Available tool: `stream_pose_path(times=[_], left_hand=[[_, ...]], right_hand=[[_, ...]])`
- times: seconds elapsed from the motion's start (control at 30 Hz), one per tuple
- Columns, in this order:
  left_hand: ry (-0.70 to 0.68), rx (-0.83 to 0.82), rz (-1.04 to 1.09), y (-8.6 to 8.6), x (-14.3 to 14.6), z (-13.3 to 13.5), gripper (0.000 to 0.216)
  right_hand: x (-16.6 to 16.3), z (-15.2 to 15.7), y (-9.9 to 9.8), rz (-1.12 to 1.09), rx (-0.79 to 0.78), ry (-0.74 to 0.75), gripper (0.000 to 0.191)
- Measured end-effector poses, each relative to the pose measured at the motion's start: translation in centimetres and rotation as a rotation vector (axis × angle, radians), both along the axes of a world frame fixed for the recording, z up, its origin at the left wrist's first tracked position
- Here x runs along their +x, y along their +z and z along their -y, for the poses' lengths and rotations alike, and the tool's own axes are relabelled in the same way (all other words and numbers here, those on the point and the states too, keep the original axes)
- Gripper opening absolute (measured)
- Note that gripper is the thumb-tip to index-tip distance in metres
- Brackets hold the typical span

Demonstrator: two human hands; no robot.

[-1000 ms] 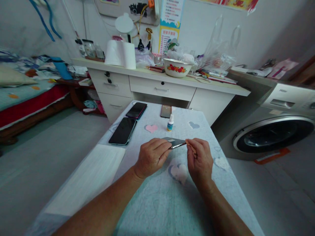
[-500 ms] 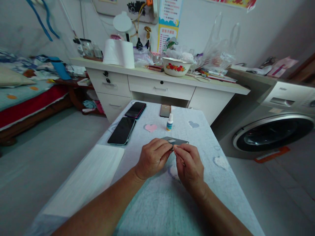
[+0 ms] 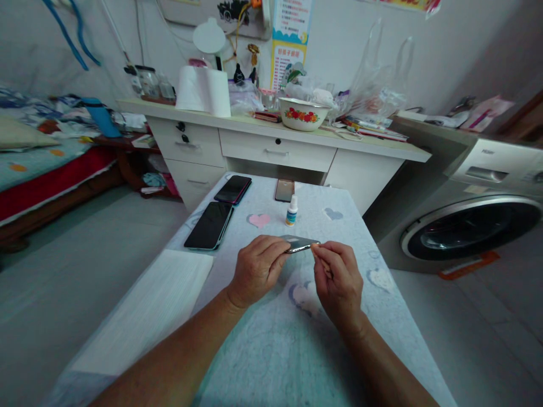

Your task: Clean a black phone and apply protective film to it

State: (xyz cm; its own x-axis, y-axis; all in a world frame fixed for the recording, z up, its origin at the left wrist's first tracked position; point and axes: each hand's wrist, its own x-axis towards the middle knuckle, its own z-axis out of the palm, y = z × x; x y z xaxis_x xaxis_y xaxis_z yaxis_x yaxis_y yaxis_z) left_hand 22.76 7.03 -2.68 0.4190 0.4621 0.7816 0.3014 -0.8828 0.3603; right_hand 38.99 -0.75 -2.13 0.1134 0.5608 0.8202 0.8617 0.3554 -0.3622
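Note:
My left hand (image 3: 259,265) grips the left end of a grey phone (image 3: 299,243), thumb below and fingers over it. The phone is tilted, its shiny long edge facing me. My right hand (image 3: 339,277) is closed in a pinch, fingertips against the phone's right end; whatever they hold is too small to make out. Just beyond the phone stands a small white spray bottle (image 3: 292,211) with a blue and yellow label. To the left lie two dark phones, a nearer one (image 3: 209,225) and a farther one (image 3: 233,189). Another phone (image 3: 284,190) lies near the far edge.
A pale cloth with heart patterns covers the table (image 3: 250,362). White paper sheets (image 3: 148,311) lie along its left side. Behind it stands a white desk (image 3: 280,151) bearing a flowered bowl (image 3: 304,115) and a tissue roll (image 3: 203,93). A washing machine (image 3: 479,186) is at right, a bed at left.
My right hand has slid rightward along the phone's near edge, away from my left hand, to its right end. More of the phone's edge shows. My left hand keeps its grip.

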Motion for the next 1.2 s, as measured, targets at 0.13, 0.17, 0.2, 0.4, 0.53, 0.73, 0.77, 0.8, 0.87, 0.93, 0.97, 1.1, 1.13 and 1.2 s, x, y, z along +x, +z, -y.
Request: stream_pose_path(times=[0.13,0.17,0.2,0.4,0.53,0.73,0.77,0.8,0.87,0.93,0.97,1.1,1.13,1.2], left_hand=[[-0.011,-0.027,0.035,-0.2,0.0,-0.2,0.015],[-0.014,-0.031,0.041,-0.2,0.0,-0.2,0.016],[-0.017,-0.035,0.043,-0.3,0.0,-0.2,0.016],[-0.037,-0.041,0.034,-0.3,0.2,-0.1,0.016],[-0.056,-0.052,0.014,-0.4,0.3,0.0,0.016],[-0.071,-0.062,-0.007,-0.4,0.4,0.1,0.014],[-0.071,-0.056,-0.011,-0.4,0.4,0.2,0.014],[-0.072,-0.052,-0.016,-0.4,0.4,0.2,0.014],[-0.077,-0.049,-0.032,-0.4,0.4,0.2,0.015],[-0.084,-0.050,-0.047,-0.4,0.4,0.3,0.015],[-0.084,-0.052,-0.052,-0.4,0.4,0.3,0.015],[-0.069,-0.054,-0.051,-0.3,0.3,0.2,0.015],[-0.062,-0.050,-0.044,-0.3,0.3,0.2,0.015],[-0.047,-0.038,-0.028,-0.2,0.2,0.1,0.015]], right_hand=[[0.2,0.1,0.1,-0.005,0.007,-0.023,0.028],[0.2,0.1,0.1,-0.001,0.008,-0.026,0.028],[0.1,0.1,0.1,0.004,0.008,-0.026,0.028],[-0.6,0.2,0.0,0.020,-0.005,-0.001,0.030],[-1.1,0.3,-0.4,0.055,-0.006,0.040,0.033],[-1.6,0.4,-1.0,0.094,-0.034,0.127,0.039],[-1.7,0.4,-1.0,0.098,-0.031,0.136,0.039],[-1.8,0.4,-1.1,0.102,-0.028,0.146,0.040],[-1.9,0.4,-1.1,0.116,-0.027,0.167,0.043],[-2.0,0.4,-1.1,0.136,-0.030,0.185,0.046],[-1.9,0.4,-1.1,0.147,-0.029,0.191,0.047],[-1.4,0.3,-0.9,0.156,-0.026,0.160,0.044],[-1.2,0.3,-0.8,0.146,-0.027,0.135,0.043],[-0.8,0.3,-0.6,0.117,-0.022,0.077,0.039]])
